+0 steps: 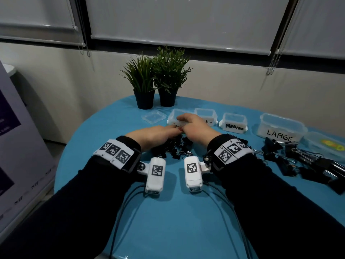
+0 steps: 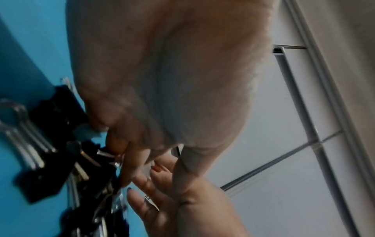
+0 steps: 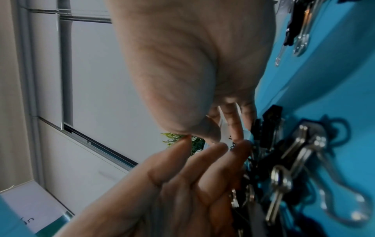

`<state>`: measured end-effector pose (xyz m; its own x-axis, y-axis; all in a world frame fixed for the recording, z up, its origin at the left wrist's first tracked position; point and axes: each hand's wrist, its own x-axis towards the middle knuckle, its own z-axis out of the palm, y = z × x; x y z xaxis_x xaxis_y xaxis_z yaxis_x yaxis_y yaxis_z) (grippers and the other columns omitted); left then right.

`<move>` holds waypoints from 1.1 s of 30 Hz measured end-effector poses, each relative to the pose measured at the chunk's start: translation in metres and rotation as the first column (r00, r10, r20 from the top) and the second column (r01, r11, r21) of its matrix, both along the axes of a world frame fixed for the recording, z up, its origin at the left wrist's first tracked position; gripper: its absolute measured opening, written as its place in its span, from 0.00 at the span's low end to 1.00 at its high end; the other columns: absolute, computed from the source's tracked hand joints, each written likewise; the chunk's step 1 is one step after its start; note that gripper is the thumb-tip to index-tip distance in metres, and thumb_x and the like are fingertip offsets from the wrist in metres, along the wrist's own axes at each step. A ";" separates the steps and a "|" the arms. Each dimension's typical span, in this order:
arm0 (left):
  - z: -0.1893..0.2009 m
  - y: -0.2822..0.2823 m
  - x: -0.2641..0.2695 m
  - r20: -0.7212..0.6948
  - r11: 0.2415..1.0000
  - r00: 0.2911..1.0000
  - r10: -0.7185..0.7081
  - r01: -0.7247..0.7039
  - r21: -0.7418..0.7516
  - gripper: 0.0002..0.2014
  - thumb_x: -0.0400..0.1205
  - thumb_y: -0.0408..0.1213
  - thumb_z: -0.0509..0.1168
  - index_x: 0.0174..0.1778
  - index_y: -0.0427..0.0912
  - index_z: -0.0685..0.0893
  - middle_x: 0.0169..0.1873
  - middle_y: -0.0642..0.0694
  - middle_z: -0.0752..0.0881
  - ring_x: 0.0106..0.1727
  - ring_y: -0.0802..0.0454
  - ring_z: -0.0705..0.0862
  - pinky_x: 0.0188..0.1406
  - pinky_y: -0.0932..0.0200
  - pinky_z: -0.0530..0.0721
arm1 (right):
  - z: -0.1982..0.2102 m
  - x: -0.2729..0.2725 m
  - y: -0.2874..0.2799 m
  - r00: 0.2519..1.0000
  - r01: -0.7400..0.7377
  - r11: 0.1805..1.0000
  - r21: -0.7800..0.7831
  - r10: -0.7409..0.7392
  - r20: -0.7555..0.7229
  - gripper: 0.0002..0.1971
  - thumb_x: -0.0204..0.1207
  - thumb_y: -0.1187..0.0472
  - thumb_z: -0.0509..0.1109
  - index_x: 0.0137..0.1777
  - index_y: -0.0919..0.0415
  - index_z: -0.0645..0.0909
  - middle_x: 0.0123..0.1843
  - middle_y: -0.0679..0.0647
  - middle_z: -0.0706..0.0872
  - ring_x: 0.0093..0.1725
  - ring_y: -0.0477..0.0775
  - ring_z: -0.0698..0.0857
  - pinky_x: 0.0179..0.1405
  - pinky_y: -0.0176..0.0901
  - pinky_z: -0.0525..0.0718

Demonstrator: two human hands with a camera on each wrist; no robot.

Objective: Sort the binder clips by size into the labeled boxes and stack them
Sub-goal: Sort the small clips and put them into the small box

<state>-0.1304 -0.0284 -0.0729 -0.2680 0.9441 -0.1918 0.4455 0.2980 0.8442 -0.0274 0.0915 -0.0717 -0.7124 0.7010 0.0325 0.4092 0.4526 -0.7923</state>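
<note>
A heap of small black binder clips [image 1: 175,146] lies on the blue table in front of the labelled boxes. Both hands meet over the heap. My left hand [image 1: 155,135] reaches in from the left, its fingers [image 3: 215,152] fairly straight and their tips touching the clips [image 3: 261,128] and the right hand. My right hand [image 1: 194,128] arches over the heap with its fingers loosely bent and its thumb [image 3: 205,129] apart from them. No clip shows pinched in either hand. Behind the hands stand the small box [image 1: 172,116], two medium boxes [image 1: 205,114] [image 1: 234,122] and the large box [image 1: 280,126].
Larger black clips [image 1: 308,161] with silver handles spread along the table's right side. A clear lid [image 1: 154,116] lies left of the small box, and another lid [image 1: 324,144] lies right of the large box. Two potted plants [image 1: 156,81] stand at the back.
</note>
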 end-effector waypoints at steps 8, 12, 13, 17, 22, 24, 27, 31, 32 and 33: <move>0.030 -0.036 -0.027 -0.428 0.954 0.893 -0.139 0.005 -0.299 0.42 0.56 0.58 0.87 0.68 0.68 0.80 0.58 0.61 0.84 0.62 0.56 0.84 0.71 0.50 0.78 | 0.006 0.006 -0.005 0.998 -0.047 0.999 -0.006 0.047 -0.046 0.15 0.78 0.72 0.66 0.55 0.57 0.90 0.49 0.56 0.90 0.46 0.54 0.86 0.45 0.44 0.84; 0.026 -0.036 -0.026 -0.480 0.949 0.873 -0.083 -0.077 -0.306 0.36 0.52 0.55 0.88 0.57 0.66 0.83 0.51 0.54 0.84 0.51 0.53 0.85 0.59 0.55 0.82 | 0.009 0.007 -0.009 0.992 -0.055 0.996 -0.064 0.047 -0.115 0.14 0.77 0.74 0.66 0.47 0.57 0.90 0.45 0.65 0.91 0.36 0.53 0.85 0.33 0.40 0.83; 0.024 -0.034 -0.026 -0.466 0.955 0.883 -0.063 -0.082 -0.284 0.34 0.53 0.54 0.88 0.55 0.64 0.84 0.49 0.53 0.85 0.47 0.52 0.85 0.57 0.54 0.84 | 0.010 0.007 -0.009 0.989 -0.050 0.995 -0.083 0.037 -0.142 0.13 0.77 0.74 0.68 0.48 0.59 0.90 0.42 0.63 0.91 0.31 0.51 0.85 0.29 0.37 0.82; 0.019 -0.029 -0.021 -0.381 0.982 0.924 -0.029 -0.044 -0.183 0.22 0.62 0.44 0.88 0.49 0.53 0.89 0.44 0.50 0.87 0.39 0.52 0.86 0.50 0.54 0.90 | 0.014 0.014 -0.008 0.969 0.016 0.991 -0.132 -0.048 -0.242 0.08 0.72 0.70 0.79 0.50 0.63 0.90 0.35 0.54 0.88 0.18 0.48 0.77 0.19 0.34 0.76; 0.014 -0.023 -0.020 -0.362 0.995 0.931 -0.037 0.003 -0.096 0.13 0.67 0.40 0.86 0.43 0.47 0.90 0.40 0.49 0.88 0.32 0.58 0.85 0.33 0.65 0.85 | 0.013 0.017 -0.001 0.932 0.189 0.974 -0.123 -0.218 -0.289 0.09 0.77 0.72 0.69 0.46 0.59 0.88 0.40 0.53 0.87 0.27 0.46 0.79 0.22 0.34 0.75; 0.014 -0.022 -0.021 -0.336 0.997 0.941 -0.043 0.021 -0.069 0.12 0.69 0.39 0.85 0.43 0.45 0.90 0.40 0.47 0.89 0.34 0.56 0.86 0.33 0.64 0.86 | 0.014 0.020 0.001 0.947 0.201 0.969 -0.146 -0.230 -0.226 0.09 0.78 0.71 0.68 0.50 0.59 0.88 0.42 0.53 0.86 0.33 0.47 0.80 0.23 0.33 0.75; 0.015 -0.022 -0.019 -0.289 0.999 0.956 -0.044 0.036 -0.032 0.09 0.72 0.36 0.83 0.44 0.41 0.90 0.41 0.43 0.90 0.38 0.53 0.87 0.36 0.58 0.91 | 0.013 0.022 -0.001 0.975 0.112 0.968 -0.224 -0.150 -0.161 0.11 0.82 0.70 0.66 0.59 0.62 0.87 0.45 0.55 0.85 0.37 0.50 0.82 0.17 0.30 0.75; 0.018 -0.022 -0.015 -0.194 0.993 0.981 0.017 0.006 0.119 0.04 0.78 0.28 0.75 0.47 0.37 0.89 0.41 0.42 0.91 0.34 0.58 0.87 0.32 0.62 0.88 | 0.011 0.018 0.000 0.985 0.104 0.975 -0.197 -0.129 -0.116 0.08 0.83 0.67 0.67 0.58 0.62 0.84 0.47 0.57 0.86 0.39 0.54 0.85 0.25 0.39 0.82; 0.018 -0.022 -0.014 -0.160 0.984 0.986 0.043 -0.014 0.179 0.04 0.79 0.27 0.74 0.48 0.36 0.89 0.41 0.42 0.92 0.34 0.58 0.88 0.29 0.63 0.87 | 0.010 0.017 0.000 0.985 0.105 0.972 -0.210 -0.130 -0.111 0.07 0.83 0.67 0.67 0.58 0.63 0.83 0.47 0.59 0.86 0.39 0.54 0.86 0.25 0.40 0.83; 0.019 -0.021 -0.012 -0.124 0.968 0.989 0.077 -0.044 0.248 0.04 0.80 0.27 0.73 0.48 0.36 0.89 0.40 0.43 0.92 0.34 0.58 0.88 0.27 0.64 0.85 | 0.010 0.017 0.000 0.987 0.098 0.969 -0.225 -0.124 -0.105 0.07 0.82 0.67 0.67 0.58 0.65 0.82 0.47 0.60 0.86 0.39 0.55 0.86 0.26 0.40 0.83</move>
